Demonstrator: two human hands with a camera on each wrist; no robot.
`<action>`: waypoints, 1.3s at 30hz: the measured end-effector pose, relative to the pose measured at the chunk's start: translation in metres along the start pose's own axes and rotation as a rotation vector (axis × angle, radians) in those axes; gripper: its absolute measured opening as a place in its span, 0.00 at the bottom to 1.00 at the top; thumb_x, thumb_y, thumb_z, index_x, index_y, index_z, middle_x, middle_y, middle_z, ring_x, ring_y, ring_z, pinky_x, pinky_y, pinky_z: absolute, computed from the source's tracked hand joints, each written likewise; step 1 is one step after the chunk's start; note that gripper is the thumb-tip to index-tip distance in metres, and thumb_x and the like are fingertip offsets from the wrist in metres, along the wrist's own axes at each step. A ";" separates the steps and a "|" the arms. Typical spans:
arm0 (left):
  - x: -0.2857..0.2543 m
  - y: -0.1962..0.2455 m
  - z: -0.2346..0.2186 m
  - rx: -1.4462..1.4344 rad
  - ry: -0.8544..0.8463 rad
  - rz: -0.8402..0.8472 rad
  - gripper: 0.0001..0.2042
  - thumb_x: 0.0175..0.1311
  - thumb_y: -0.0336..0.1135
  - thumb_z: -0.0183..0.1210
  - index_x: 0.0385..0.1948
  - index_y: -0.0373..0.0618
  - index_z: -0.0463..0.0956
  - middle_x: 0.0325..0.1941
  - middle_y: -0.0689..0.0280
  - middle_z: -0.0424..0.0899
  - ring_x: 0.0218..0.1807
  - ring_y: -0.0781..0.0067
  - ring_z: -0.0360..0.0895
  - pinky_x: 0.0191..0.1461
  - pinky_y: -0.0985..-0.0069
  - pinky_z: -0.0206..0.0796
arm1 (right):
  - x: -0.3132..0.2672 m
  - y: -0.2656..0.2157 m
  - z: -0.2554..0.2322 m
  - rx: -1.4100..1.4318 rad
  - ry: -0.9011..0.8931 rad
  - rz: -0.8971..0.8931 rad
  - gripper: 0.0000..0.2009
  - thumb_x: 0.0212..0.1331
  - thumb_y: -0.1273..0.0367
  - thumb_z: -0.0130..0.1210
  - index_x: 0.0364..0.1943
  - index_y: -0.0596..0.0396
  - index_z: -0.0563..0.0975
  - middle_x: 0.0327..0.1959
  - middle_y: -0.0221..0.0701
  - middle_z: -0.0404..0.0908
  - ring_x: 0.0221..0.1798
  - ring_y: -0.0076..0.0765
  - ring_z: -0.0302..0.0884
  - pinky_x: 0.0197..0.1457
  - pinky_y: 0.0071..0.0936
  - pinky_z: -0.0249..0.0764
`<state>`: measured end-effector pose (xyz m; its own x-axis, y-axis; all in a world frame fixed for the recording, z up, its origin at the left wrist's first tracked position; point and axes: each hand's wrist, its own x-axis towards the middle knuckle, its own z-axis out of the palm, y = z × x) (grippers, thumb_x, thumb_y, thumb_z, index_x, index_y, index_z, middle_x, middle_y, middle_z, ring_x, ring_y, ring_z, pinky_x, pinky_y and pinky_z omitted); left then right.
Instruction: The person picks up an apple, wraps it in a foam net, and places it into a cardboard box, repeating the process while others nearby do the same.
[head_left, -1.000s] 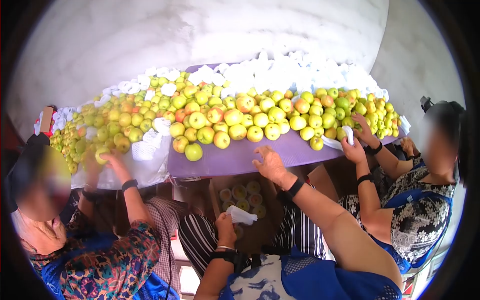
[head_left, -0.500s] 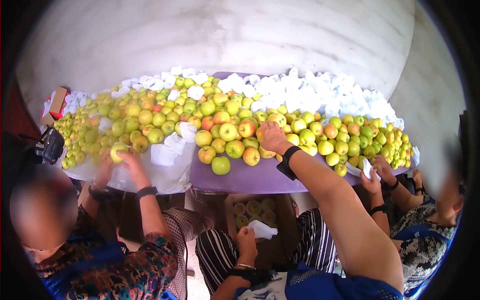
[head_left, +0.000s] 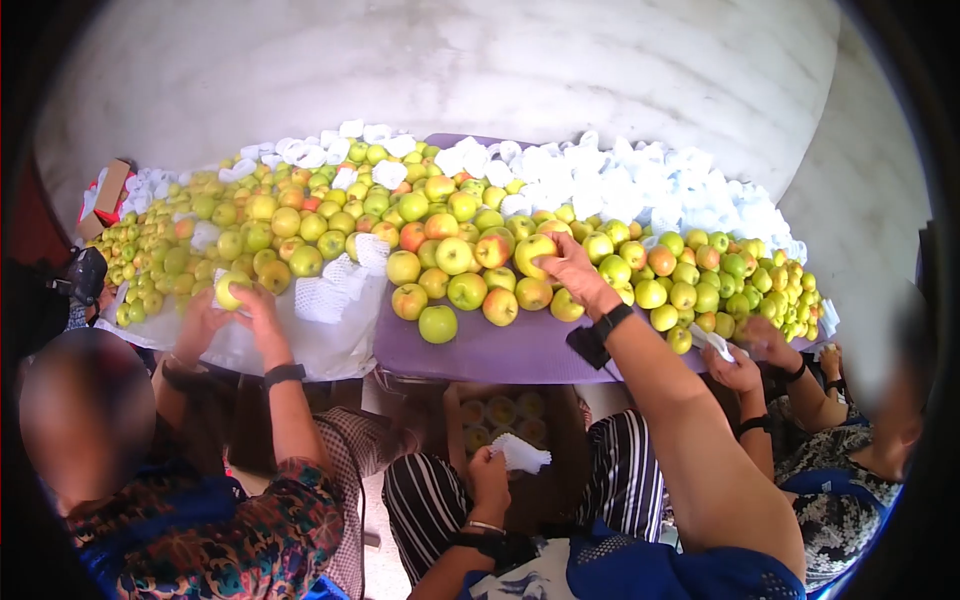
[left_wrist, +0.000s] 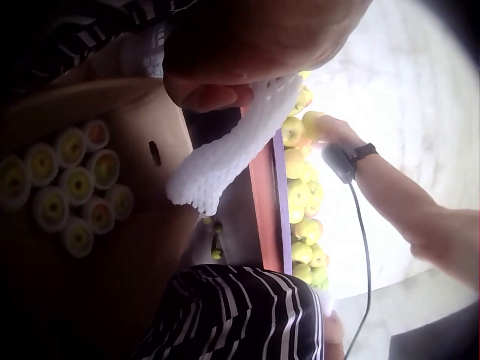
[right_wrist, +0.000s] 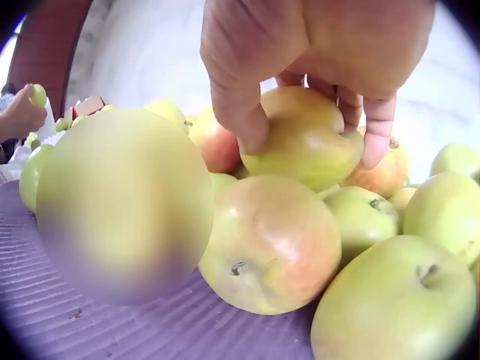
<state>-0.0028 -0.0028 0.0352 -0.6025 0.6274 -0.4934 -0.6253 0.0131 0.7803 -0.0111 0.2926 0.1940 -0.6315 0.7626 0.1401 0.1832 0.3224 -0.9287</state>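
Observation:
My right hand [head_left: 578, 272] grips a yellow-green apple [right_wrist: 300, 139] with a red blush, thumb on one side and fingers on the other, at the front of the apple heap [head_left: 465, 255]. In the right wrist view other apples lie close below and around it. My left hand [head_left: 488, 482] is low over my lap and pinches a white foam net sleeve [left_wrist: 232, 150], which hangs out from the fingers. Beneath it stands an open cardboard box [left_wrist: 161, 120] holding several apples [left_wrist: 76, 184] in white foam sleeves, set side by side.
The heap lies on a purple-covered table [head_left: 470, 362] against a pale wall. White foam sleeves [head_left: 640, 185] are piled along the back. At left a person's hands [head_left: 262, 325] hold an apple; at right another person's hand [head_left: 735, 370] holds a white sleeve.
My right hand reached from the table's front edge onto the heap and now grips an apple, drawn slightly back. My left hand keeps the foam sleeve over the box. The head view has shifted.

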 end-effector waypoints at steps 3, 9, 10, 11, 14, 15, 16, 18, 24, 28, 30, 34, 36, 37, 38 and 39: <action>0.003 -0.008 0.000 -0.022 0.001 -0.020 0.04 0.55 0.26 0.46 0.28 0.40 0.71 0.22 0.69 0.73 0.18 0.83 0.65 0.19 0.85 0.54 | -0.058 -0.014 0.004 0.870 -0.166 0.070 0.22 0.49 0.63 0.56 0.50 0.48 0.66 0.45 0.34 0.71 0.44 0.33 0.70 0.43 0.32 0.69; 0.004 -0.023 -0.004 -0.010 0.013 -0.050 0.04 0.55 0.26 0.45 0.27 0.40 0.70 0.19 0.69 0.71 0.16 0.82 0.63 0.17 0.84 0.53 | -0.158 0.020 0.026 1.556 -0.285 0.348 0.21 0.51 0.56 0.54 0.48 0.47 0.67 0.45 0.29 0.71 0.43 0.36 0.69 0.41 0.28 0.69; 0.006 -0.027 -0.007 0.024 0.022 -0.042 0.04 0.55 0.26 0.45 0.26 0.40 0.70 0.19 0.69 0.71 0.15 0.82 0.63 0.16 0.84 0.53 | -0.170 0.024 0.030 1.563 -0.283 0.358 0.21 0.51 0.56 0.54 0.48 0.47 0.67 0.45 0.29 0.71 0.43 0.36 0.69 0.41 0.28 0.69; 0.008 -0.031 -0.010 0.053 -0.008 -0.043 0.02 0.54 0.30 0.47 0.24 0.46 0.68 0.18 0.71 0.71 0.16 0.83 0.64 0.16 0.85 0.52 | -0.182 0.027 0.035 1.575 -0.249 0.371 0.21 0.51 0.57 0.54 0.48 0.48 0.67 0.46 0.30 0.71 0.44 0.38 0.68 0.42 0.29 0.69; 0.007 -0.036 -0.011 0.065 0.063 -0.032 0.01 0.53 0.29 0.48 0.25 0.45 0.68 0.18 0.71 0.71 0.15 0.82 0.64 0.15 0.85 0.51 | -0.213 0.034 0.041 1.615 -0.164 0.381 0.22 0.49 0.61 0.57 0.48 0.52 0.66 0.48 0.35 0.70 0.47 0.43 0.67 0.48 0.33 0.69; 0.009 -0.038 -0.012 0.044 0.084 -0.024 0.02 0.51 0.28 0.49 0.26 0.43 0.67 0.17 0.69 0.70 0.15 0.82 0.64 0.15 0.84 0.52 | -0.222 0.039 0.041 1.603 -0.217 0.380 0.23 0.48 0.63 0.57 0.49 0.53 0.66 0.48 0.36 0.69 0.49 0.44 0.66 0.51 0.34 0.68; 0.009 -0.038 -0.013 0.047 0.092 -0.026 0.02 0.51 0.28 0.49 0.26 0.43 0.67 0.17 0.69 0.70 0.15 0.82 0.64 0.15 0.84 0.52 | -0.228 0.042 0.041 1.590 -0.273 0.377 0.23 0.48 0.64 0.57 0.49 0.55 0.66 0.49 0.38 0.69 0.50 0.45 0.66 0.53 0.35 0.67; 0.011 -0.038 -0.017 0.111 0.083 0.019 0.03 0.49 0.27 0.50 0.26 0.42 0.67 0.17 0.69 0.70 0.14 0.82 0.63 0.15 0.84 0.52 | -0.238 0.049 0.039 1.576 -0.284 0.405 0.24 0.46 0.66 0.57 0.50 0.56 0.66 0.50 0.40 0.69 0.51 0.45 0.66 0.56 0.38 0.64; 0.019 -0.044 -0.023 0.257 0.098 0.196 0.04 0.47 0.27 0.52 0.24 0.43 0.67 0.18 0.69 0.68 0.15 0.82 0.62 0.16 0.84 0.53 | -0.258 0.084 0.043 1.391 -0.362 0.501 0.26 0.45 0.63 0.59 0.51 0.53 0.66 0.47 0.37 0.71 0.47 0.40 0.70 0.47 0.32 0.67; 0.015 -0.042 -0.021 0.268 0.125 0.239 0.04 0.47 0.27 0.53 0.24 0.43 0.66 0.19 0.70 0.68 0.15 0.82 0.62 0.17 0.84 0.54 | -0.261 0.076 0.052 1.381 -0.438 0.418 0.28 0.46 0.54 0.57 0.51 0.53 0.66 0.45 0.37 0.72 0.41 0.36 0.70 0.40 0.27 0.65; 0.018 -0.044 -0.023 0.278 0.118 0.214 0.05 0.47 0.27 0.53 0.24 0.43 0.66 0.19 0.70 0.68 0.15 0.82 0.63 0.17 0.84 0.55 | -0.267 0.075 0.055 1.567 -0.529 0.474 0.35 0.45 0.41 0.49 0.49 0.57 0.66 0.37 0.36 0.71 0.30 0.30 0.66 0.32 0.23 0.62; 0.013 -0.039 -0.021 0.246 0.111 0.161 0.05 0.47 0.27 0.54 0.24 0.43 0.66 0.19 0.70 0.68 0.15 0.82 0.63 0.16 0.84 0.55 | -0.265 0.085 0.058 1.741 -0.793 0.447 0.42 0.42 0.33 0.38 0.44 0.62 0.67 0.27 0.33 0.67 0.22 0.28 0.57 0.27 0.21 0.57; 0.016 -0.044 -0.026 0.243 0.107 0.192 0.05 0.47 0.27 0.54 0.23 0.43 0.66 0.19 0.70 0.68 0.15 0.82 0.62 0.16 0.84 0.54 | -0.265 0.086 0.058 1.738 -0.735 0.459 0.40 0.44 0.34 0.40 0.44 0.61 0.67 0.29 0.33 0.68 0.23 0.29 0.58 0.27 0.21 0.58; 0.018 -0.044 -0.027 0.260 0.105 0.216 0.05 0.47 0.27 0.54 0.23 0.43 0.66 0.18 0.70 0.68 0.15 0.82 0.62 0.16 0.85 0.55 | -0.264 0.081 0.059 1.729 -0.678 0.468 0.38 0.45 0.36 0.42 0.45 0.59 0.67 0.30 0.34 0.70 0.24 0.29 0.60 0.28 0.22 0.58; 0.019 -0.045 -0.028 0.278 0.103 0.240 0.05 0.48 0.27 0.54 0.23 0.44 0.65 0.18 0.70 0.68 0.15 0.83 0.62 0.16 0.85 0.55 | -0.265 0.075 0.060 1.735 -0.684 0.474 0.38 0.45 0.36 0.42 0.45 0.59 0.67 0.30 0.34 0.70 0.24 0.29 0.60 0.28 0.22 0.58; 0.020 -0.045 -0.030 0.280 0.111 0.240 0.05 0.48 0.27 0.54 0.23 0.44 0.65 0.18 0.70 0.68 0.15 0.83 0.62 0.16 0.85 0.55 | -0.267 0.068 0.061 1.582 -0.498 0.507 0.35 0.45 0.39 0.45 0.46 0.57 0.67 0.32 0.34 0.71 0.26 0.30 0.61 0.29 0.22 0.59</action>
<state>-0.0013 -0.0143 -0.0210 -0.7747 0.5505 -0.3110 -0.3098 0.0981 0.9457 0.1236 0.0768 0.0727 -0.9583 0.2756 -0.0761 -0.2422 -0.9238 -0.2964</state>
